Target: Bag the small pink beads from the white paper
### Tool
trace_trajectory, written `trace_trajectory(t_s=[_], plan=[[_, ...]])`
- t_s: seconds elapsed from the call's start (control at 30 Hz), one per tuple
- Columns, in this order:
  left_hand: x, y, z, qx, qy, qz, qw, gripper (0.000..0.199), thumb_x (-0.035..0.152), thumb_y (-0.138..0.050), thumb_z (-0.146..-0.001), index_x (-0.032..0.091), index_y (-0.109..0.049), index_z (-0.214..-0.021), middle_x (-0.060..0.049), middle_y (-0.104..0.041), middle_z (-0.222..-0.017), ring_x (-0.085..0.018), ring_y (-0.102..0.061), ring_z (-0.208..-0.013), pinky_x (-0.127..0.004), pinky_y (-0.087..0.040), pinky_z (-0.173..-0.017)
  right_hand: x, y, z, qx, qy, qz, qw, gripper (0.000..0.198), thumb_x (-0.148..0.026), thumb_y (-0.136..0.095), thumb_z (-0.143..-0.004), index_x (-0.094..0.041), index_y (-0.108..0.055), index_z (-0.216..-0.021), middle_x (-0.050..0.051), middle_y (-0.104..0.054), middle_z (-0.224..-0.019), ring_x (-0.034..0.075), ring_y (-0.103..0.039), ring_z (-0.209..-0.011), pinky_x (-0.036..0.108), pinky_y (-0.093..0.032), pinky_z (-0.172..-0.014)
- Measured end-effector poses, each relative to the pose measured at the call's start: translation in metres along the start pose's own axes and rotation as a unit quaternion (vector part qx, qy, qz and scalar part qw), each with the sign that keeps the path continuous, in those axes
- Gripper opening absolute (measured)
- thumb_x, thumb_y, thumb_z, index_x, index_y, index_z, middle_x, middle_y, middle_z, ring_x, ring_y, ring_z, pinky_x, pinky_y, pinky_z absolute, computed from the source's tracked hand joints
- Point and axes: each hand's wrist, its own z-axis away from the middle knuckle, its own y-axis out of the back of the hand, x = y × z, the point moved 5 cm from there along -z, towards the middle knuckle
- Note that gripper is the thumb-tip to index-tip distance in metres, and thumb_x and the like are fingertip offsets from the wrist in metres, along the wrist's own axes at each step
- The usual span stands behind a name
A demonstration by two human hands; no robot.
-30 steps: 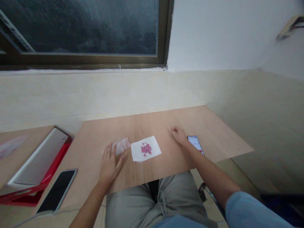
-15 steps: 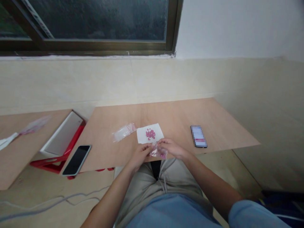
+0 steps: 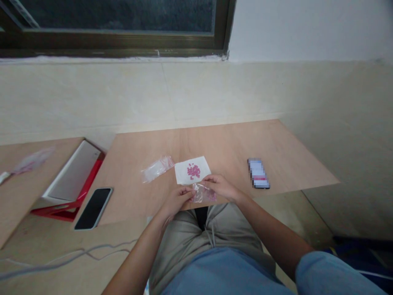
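Risk as I see it: both hands pinch one small clear bag [image 3: 203, 192] at the near edge of the table [image 3: 215, 143]. Left hand [image 3: 175, 199] has fingers closed on its left side, right hand [image 3: 220, 187] closed on the top right. Pink beads show inside. Bag looks limp; if the mouth is open and tips, beads could spill off the edge into my lap. Bead pile [image 3: 193, 170] on the paper [image 3: 192, 170] sits just beyond my knuckles, so a nudge could scatter it.

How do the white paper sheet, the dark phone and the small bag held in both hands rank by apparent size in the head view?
1. Dark phone, though it lies nearer the camera.
2. White paper sheet.
3. Small bag.
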Motion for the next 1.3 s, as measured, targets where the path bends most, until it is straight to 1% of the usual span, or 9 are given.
trace_trajectory(t_s=[0.13, 0.2, 0.27, 0.4, 0.5, 0.63, 0.83, 1.0, 1.3], plan=[[0.004, 0.001, -0.001, 0.006, -0.019, 0.002, 1.000, 0.033, 0.046, -0.070, -0.084, 0.014, -0.068, -0.076, -0.002, -0.064, -0.075, -0.016, -0.055, -0.073, -0.027, -0.041, -0.075, -0.009, 0.004, 0.002, 0.059, 0.070, 0.078, 0.993, 0.032, -0.045, -0.070, -0.084, -0.017, -0.069, -0.100, 0.007, -0.070, -0.097, 0.019, -0.064, -0.084, 0.030, -0.050, -0.074], [0.007, -0.001, 0.002, 0.006, -0.019, 0.010, 1.000, 0.033, 0.046, -0.070, -0.084, 0.014, -0.066, -0.076, -0.001, -0.063, -0.074, -0.015, -0.055, -0.072, -0.027, -0.041, -0.075, -0.019, 0.006, 0.008, 0.116, 0.123, 0.150, 0.974, 0.028, -0.041, -0.070, -0.085, -0.019, -0.068, -0.103, 0.008, -0.069, -0.105, 0.021, -0.063, -0.096, 0.033, -0.049, -0.084], [0.011, -0.004, 0.006, 0.011, -0.020, 0.017, 1.000, 0.034, 0.047, -0.070, -0.084, 0.015, -0.064, -0.076, 0.000, -0.062, -0.073, -0.015, -0.054, -0.071, -0.026, -0.040, -0.073, -0.026, 0.002, 0.016, 0.133, 0.153, 0.188, 0.961, 0.025, -0.041, -0.069, -0.087, -0.020, -0.068, -0.101, 0.007, -0.068, -0.103, 0.020, -0.062, -0.095, 0.033, -0.047, -0.086], [0.019, -0.013, 0.015, 0.009, -0.027, 0.036, 0.999, 0.036, 0.051, -0.069, -0.084, 0.016, -0.060, -0.078, 0.001, -0.060, -0.071, -0.014, -0.053, -0.068, -0.025, -0.040, -0.070, -0.021, -0.026, 0.022, -0.012, 0.115, 0.082, 0.990, 0.032, -0.050, -0.070, -0.086, -0.019, -0.064, -0.090, 0.002, -0.065, -0.083, 0.016, -0.059, -0.075, 0.028, -0.046, -0.070], [0.020, -0.022, 0.019, -0.015, -0.031, 0.039, 0.999, 0.039, 0.054, -0.065, -0.086, 0.016, -0.060, -0.082, 0.001, -0.058, -0.072, -0.013, -0.051, -0.069, -0.025, -0.041, -0.069, -0.008, -0.047, 0.026, -0.101, 0.068, -0.016, 0.992, 0.041, -0.054, -0.077, -0.078, -0.018, -0.059, -0.084, -0.001, -0.061, -0.078, 0.013, -0.056, -0.071, 0.025, -0.044, -0.066], [0.020, -0.029, 0.021, -0.042, -0.044, 0.015, 0.998, 0.037, 0.053, -0.059, -0.090, 0.016, -0.061, -0.084, 0.001, -0.057, -0.078, -0.015, -0.051, -0.075, -0.026, -0.042, -0.073, 0.002, -0.050, 0.027, -0.086, 0.030, -0.025, 0.995, 0.048, -0.056, -0.082, -0.071, -0.018, -0.052, -0.073, -0.004, -0.054, -0.069, 0.011, -0.051, -0.065, 0.023, -0.041, -0.060], [0.021, -0.029, 0.019, -0.059, -0.078, -0.021, 0.995, 0.031, 0.043, -0.049, -0.094, 0.017, -0.059, -0.080, 0.000, -0.055, -0.077, -0.017, -0.051, -0.079, -0.028, -0.042, -0.080, -0.007, -0.047, 0.030, -0.112, 0.016, -0.068, 0.991, 0.045, -0.056, -0.078, -0.075, -0.019, -0.053, -0.070, 0.002, -0.068, -0.080, 0.017, -0.066, -0.080, 0.031, -0.052, -0.075], [0.024, -0.031, 0.019, -0.085, -0.090, -0.039, 0.992, 0.030, 0.040, -0.047, -0.095, 0.018, -0.057, -0.077, -0.001, -0.056, -0.077, -0.017, -0.053, -0.077, -0.029, -0.044, -0.080, -0.010, -0.048, 0.031, -0.125, -0.007, -0.078, 0.989, 0.040, -0.053, -0.077, -0.077, -0.019, -0.057, -0.070, 0.003, -0.072, -0.083, 0.018, -0.069, -0.080, 0.033, -0.055, -0.077], [0.031, -0.032, 0.022, -0.096, -0.106, -0.041, 0.989, 0.029, 0.033, -0.045, -0.098, 0.017, -0.062, -0.080, -0.002, -0.060, -0.080, -0.017, -0.057, -0.081, -0.030, -0.045, -0.083, -0.018, -0.044, 0.032, -0.135, 0.030, -0.039, 0.990, 0.028, -0.042, -0.063, -0.088, -0.019, -0.065, -0.073, 0.003, -0.072, -0.080, 0.017, -0.068, -0.077, 0.031, -0.055, -0.077]])
